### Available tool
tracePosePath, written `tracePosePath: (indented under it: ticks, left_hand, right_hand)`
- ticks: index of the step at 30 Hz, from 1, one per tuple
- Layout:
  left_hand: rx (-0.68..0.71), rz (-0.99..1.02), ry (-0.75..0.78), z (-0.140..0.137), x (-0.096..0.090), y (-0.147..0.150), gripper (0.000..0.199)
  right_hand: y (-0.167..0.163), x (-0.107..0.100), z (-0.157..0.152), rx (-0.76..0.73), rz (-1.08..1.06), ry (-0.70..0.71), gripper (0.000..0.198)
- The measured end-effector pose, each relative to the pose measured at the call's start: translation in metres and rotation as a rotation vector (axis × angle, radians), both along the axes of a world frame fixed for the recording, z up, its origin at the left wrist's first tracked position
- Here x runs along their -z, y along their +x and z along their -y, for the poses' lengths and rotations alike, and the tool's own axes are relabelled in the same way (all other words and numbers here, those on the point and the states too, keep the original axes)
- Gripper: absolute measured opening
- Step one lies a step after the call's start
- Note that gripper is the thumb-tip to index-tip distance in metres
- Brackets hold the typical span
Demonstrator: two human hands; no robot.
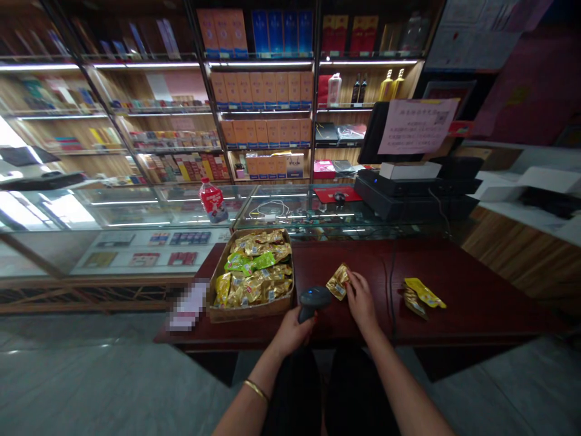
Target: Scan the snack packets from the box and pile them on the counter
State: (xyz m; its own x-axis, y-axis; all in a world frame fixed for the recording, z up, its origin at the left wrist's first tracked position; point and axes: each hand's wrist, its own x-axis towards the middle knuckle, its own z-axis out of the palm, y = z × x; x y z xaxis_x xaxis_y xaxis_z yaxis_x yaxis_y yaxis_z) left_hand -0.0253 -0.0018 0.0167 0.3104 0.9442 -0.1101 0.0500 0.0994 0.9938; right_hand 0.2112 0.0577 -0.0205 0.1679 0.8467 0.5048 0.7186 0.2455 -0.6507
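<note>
Gold and shiny: 1 crinkled packet (336,282).

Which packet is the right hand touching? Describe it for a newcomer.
On the dark red table, find the cardboard box of packets. Right of it, past the dark scanner in the left hand, is a shiny gold packet. Unlike those in the box or the loose pair farther right, it has the right hand at its edge.
</note>
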Motion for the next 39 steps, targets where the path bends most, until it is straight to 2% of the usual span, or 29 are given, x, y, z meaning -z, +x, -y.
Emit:
tracePosePath:
  ticks: [7,13,16,18,21,25,28,30,33,37,39]
  left_hand:
    - [-0.005,-0.005,0.023,0.001,0.003,0.000,0.035]
    - [-0.060,0.036,-0.006,0.002,0.002,0.003,0.031]
    - [-0.091,0.066,-0.022,0.001,0.003,0.005,0.029]
    - [-0.096,0.069,-0.019,0.000,0.005,0.006,0.026]
    - [-0.086,0.052,-0.007,-0.001,0.009,0.004,0.021]
    - [-0.081,0.025,0.001,-0.002,0.011,0.003,0.016]
    - [-0.092,0.024,-0.003,-0.002,0.011,0.002,0.014]
    - [-0.096,0.029,-0.012,-0.003,0.011,0.002,0.015]
    - [-0.092,0.028,-0.020,-0.003,0.011,0.001,0.018]
    - [-0.089,0.032,-0.024,-0.005,0.010,0.001,0.028]
    - [-0.091,0.032,-0.016,-0.007,0.011,0.001,0.034]
  right_hand:
    - [-0.004,-0.004,0.002,-0.003,-0.126,0.013,0.047]
    - [0.003,-0.006,0.003,0.046,-0.265,-0.059,0.049]
    - [0.005,-0.016,-0.008,0.084,-0.394,-0.129,0.056]
    - [-0.004,-0.030,-0.024,0.061,-0.489,-0.157,0.062]
    - [-0.043,-0.061,-0.055,-0.067,-0.603,-0.163,0.057]
    - [-0.125,-0.100,-0.100,-0.309,-0.631,-0.198,0.040]
    - [-0.174,-0.116,-0.124,-0.417,-0.572,-0.240,0.035]
    - [-0.184,-0.115,-0.132,-0.413,-0.509,-0.266,0.034]
    - [-0.154,-0.098,-0.129,-0.300,-0.386,-0.265,0.034]
    - [-0.066,-0.066,-0.091,-0.017,-0.172,-0.219,0.033]
    - [-0.022,-0.058,-0.064,0.122,-0.075,-0.212,0.035]
